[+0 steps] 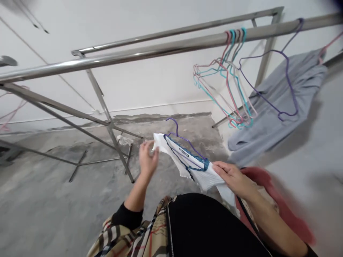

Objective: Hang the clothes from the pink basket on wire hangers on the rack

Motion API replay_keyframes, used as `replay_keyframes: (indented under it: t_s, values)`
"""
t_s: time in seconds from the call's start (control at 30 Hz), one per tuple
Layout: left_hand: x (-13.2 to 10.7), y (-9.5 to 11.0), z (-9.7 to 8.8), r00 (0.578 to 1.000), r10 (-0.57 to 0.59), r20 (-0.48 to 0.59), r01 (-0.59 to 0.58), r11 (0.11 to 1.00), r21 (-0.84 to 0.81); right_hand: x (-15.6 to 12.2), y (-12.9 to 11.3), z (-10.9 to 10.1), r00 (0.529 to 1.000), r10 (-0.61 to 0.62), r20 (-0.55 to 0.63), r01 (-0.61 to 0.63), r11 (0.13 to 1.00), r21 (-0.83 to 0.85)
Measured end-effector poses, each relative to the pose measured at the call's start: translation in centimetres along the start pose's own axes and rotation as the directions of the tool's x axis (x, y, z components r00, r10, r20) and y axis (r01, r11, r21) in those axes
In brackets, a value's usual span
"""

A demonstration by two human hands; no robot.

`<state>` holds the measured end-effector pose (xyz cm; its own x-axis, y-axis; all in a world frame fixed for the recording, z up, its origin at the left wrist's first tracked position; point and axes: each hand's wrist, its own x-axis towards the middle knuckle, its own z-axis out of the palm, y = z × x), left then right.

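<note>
We look down on a left hand (147, 159) whose curled fingers and thumb pinch the shoulder of a white top (197, 167), while a right hand (233, 179) lies across the lower part of the same top, fingers together and pressing on the cloth. Whether its thumb grips from beneath, we cannot tell. The top hangs between the hands, in the air above the concrete floor (61, 189), with a purple wire hanger (184, 141) inside its neck and the hook (171, 123) standing clear above the collar. The collar has blue trim (187, 157), and a small dark label (184, 151) sits just inside it; its writing is too small for us to read.

Above and ahead runs a steel drying rack (160, 50). A bunch of wire hangers (225, 85) in pink, teal and pale colours hangs from its near rail, and just beside them another purple hanger (278, 78) holds a grey garment (278, 107). A red cloth (276, 200), blurred, lies at lower right by the white wall (150, 78). Below us we see a black apron (209, 228) and a beige plaid sleeve (125, 235) with a black cuff (128, 215); no brand shows on them.
</note>
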<state>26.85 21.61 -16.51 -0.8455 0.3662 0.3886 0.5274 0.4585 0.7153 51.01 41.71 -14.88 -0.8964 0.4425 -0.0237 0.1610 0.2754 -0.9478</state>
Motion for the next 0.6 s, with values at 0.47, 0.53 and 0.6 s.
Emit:
replay_keyframes:
  t_s: [0.47,0.53,0.6]
  values:
    - [-2.2,4.2,-1.8,0.946,-0.249,0.207,0.324,0.717,-0.617,2.6,-2.0,7.2,0.897,-0.429,0.104,0.440,0.890,-0.122]
    - [0.0,2.3,-5.0,0.940,-0.332,0.080,0.314,0.750,-0.582,2.6,-0.6,6.4,0.911,-0.408,0.061,0.412,0.901,-0.136]
    - [2.2,0.5,-8.4,0.944,-0.330,0.003,0.280,0.796,-0.537,2.5,1.5,5.7,0.929,-0.369,-0.009,0.362,0.917,-0.168]
